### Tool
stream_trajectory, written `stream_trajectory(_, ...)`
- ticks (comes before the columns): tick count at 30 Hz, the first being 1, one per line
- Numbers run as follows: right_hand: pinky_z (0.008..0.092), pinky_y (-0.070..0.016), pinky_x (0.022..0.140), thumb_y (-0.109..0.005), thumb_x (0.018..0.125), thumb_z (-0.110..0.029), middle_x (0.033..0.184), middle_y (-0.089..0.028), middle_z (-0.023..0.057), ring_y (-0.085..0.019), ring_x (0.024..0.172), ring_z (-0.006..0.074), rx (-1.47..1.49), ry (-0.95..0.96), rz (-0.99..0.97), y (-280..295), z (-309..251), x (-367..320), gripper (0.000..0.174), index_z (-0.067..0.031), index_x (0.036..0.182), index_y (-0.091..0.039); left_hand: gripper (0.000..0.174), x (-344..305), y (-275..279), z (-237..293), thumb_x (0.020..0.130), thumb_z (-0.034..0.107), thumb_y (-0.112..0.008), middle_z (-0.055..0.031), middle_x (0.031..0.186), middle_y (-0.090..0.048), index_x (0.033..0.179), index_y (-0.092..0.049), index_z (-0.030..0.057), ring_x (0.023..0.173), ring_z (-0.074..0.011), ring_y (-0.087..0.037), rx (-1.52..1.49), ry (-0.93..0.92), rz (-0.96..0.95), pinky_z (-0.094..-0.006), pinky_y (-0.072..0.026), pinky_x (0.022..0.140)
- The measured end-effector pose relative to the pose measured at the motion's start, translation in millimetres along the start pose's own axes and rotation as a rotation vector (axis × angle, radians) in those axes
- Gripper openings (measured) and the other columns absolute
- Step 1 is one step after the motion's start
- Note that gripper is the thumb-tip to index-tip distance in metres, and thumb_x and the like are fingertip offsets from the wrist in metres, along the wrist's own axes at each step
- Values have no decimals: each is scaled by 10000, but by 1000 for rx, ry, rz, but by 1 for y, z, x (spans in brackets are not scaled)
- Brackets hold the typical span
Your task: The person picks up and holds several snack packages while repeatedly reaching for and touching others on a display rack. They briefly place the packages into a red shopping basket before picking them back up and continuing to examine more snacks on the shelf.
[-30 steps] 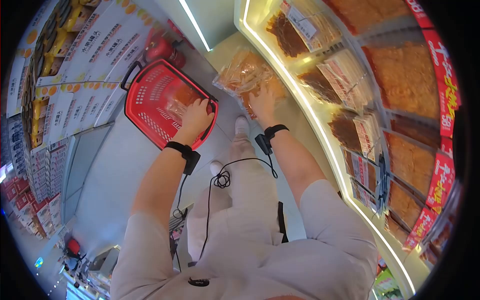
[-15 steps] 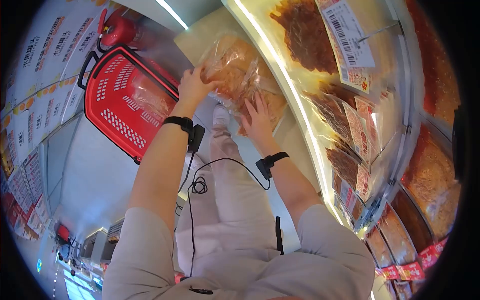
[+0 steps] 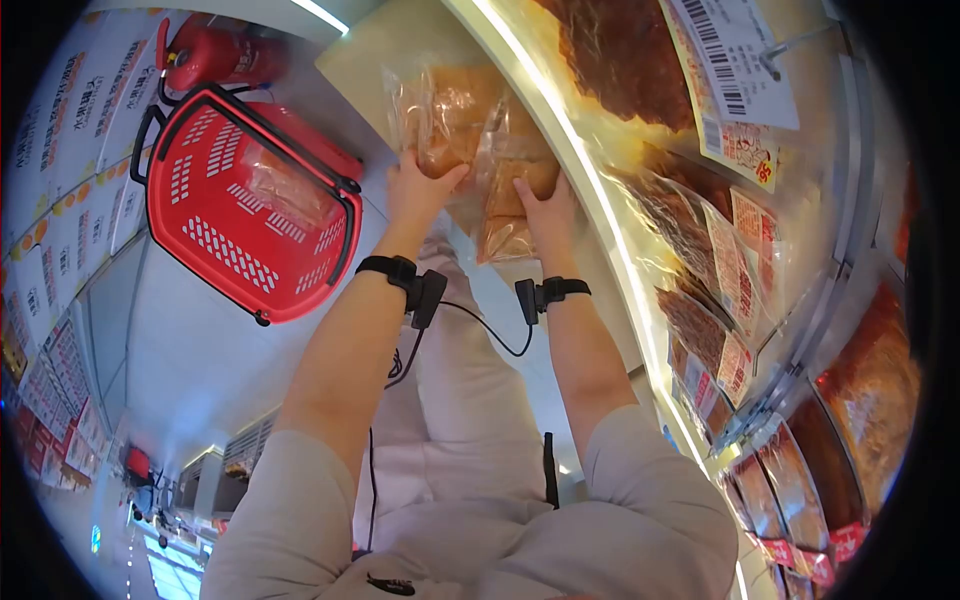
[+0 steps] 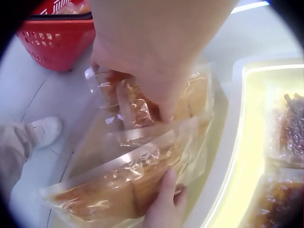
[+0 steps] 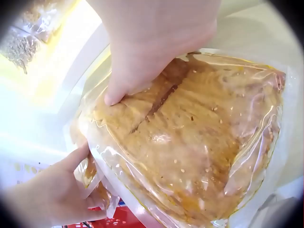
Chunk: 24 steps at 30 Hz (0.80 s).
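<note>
Two clear plastic packs of flat golden-brown food lie side by side low in front of me. My left hand grips the left pack by its near edge, thumb on top. My right hand holds the right pack at its right side, its thumb pressing the top face. In the right wrist view this pack shows pale seed-like specks and a dark crease; the fingers under it are hidden. The left wrist view shows the packs overlapping, with the left hand over the farther one.
A red shopping basket with a clear pack inside stands on the floor to the left. Behind it is a red fire extinguisher. A lit display shelf with bagged dried food curves along the right. Printed cartons stand far left.
My left hand has left the basket, moved right to the packs and taken hold of the left one. The right hand has shifted to the right pack's side. The packs now lie more apart.
</note>
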State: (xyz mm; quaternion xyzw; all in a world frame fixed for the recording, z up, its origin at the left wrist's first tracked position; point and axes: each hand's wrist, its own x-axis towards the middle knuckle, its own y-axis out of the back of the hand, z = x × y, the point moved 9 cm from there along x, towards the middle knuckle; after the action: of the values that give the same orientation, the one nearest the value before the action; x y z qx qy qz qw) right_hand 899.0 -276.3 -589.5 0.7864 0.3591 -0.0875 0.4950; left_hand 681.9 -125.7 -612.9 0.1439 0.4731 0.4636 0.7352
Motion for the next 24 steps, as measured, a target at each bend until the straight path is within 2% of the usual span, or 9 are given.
stream_trajectory(2, 425, -269, 1076, -762, 695, -386, 1407, -318, 254, -281, 1318, 384, -33, 268, 27, -4, -32, -5, 942, 26, 1388, -274, 557, -3, -3, -8, 672, 401, -765, -188, 1038, -537, 1036, -557, 35, 939, -336, -549, -63, -2, -20, -386, -456, 766)
stream_trajectory(4, 421, -273, 1076, -777, 683, -343, 1404, -323, 254, -290, 1314, 379, 36, 268, 31, -13, -37, -10, 941, 25, 1388, -275, 513, -4, -8, -20, 681, 376, -763, -186, 1004, -548, 1002, -576, 23, 932, -336, -550, -127, -9, -35, -385, -457, 755)
stream_trajectory(6, 417, -277, 1076, -792, 671, -301, 1401, -327, 253, -298, 1310, 374, 106, 266, 26, -23, -39, -19, 942, 24, 1388, -275, 402, -12, -27, -30, 746, 314, -727, -145, 938, -596, 989, -614, 13, 856, -265, -579, -331, -26, -233, -346, -458, 712)
stream_trajectory(7, 413, -283, 1074, -794, 674, -277, 1398, -332, 252, -314, 1303, 367, 158, 260, -15, -31, -40, -23, 932, 25, 1387, -276, 402, -14, -27, -36, 746, 314, -727, -145, 938, -596, 989, -614, 13, 856, -265, -579, -330, -24, -229, -346, -458, 712)
stream_trajectory(9, 409, -289, 1072, -795, 676, -253, 1394, -337, 250, -330, 1296, 360, 212, 257, -57, -44, -35, -27, 922, 25, 1387, -278, 265, -33, -31, -33, 842, 247, -663, 15, 740, -578, 983, -648, 22, 764, -65, -554, -666, 200, -381, -237, -446, 697)
stream_trajectory(14, 376, -331, 1044, -764, 715, -182, 1372, -369, 214, -378, 1273, 302, 578, 171, -115, -58, -26, -27, 872, 20, 1397, -260, 288, -34, -19, -22, 866, 215, -625, 4, 849, -612, 1074, -624, 15, 779, -67, -548, -763, 149, -333, -237, -444, 702)
stream_trajectory(19, 371, -338, 1035, -749, 742, -180, 1359, -376, 216, -382, 1265, 294, 543, 170, -139, -50, -35, -28, 821, 20, 1382, -275, 348, -42, -11, -8, 875, 241, -619, -51, 978, -633, 1119, -587, -5, 838, -120, -581, -815, 216, -489, -254, -457, 737)
stream_trajectory(22, 384, -349, 1020, -713, 785, -214, 1343, -385, 234, -383, 1263, 309, 510, 97, -107, -50, -30, -40, 690, 19, 1321, -346, 337, -49, -24, -9, 877, 256, -607, -62, 1033, -637, 1102, -586, 7, 844, -161, -605, -754, 139, -579, -296, -474, 735)
stream_trajectory(24, 393, -350, 1014, -687, 811, -239, 1334, -389, 246, -377, 1266, 321, 459, 46, -72, -56, -21, -49, 611, 14, 1281, -389, 274, -43, -26, -7, 871, 202, -577, -111, 969, -665, 1057, -591, 1, 799, -225, -642, -738, -90, -414, -337, -483, 699)
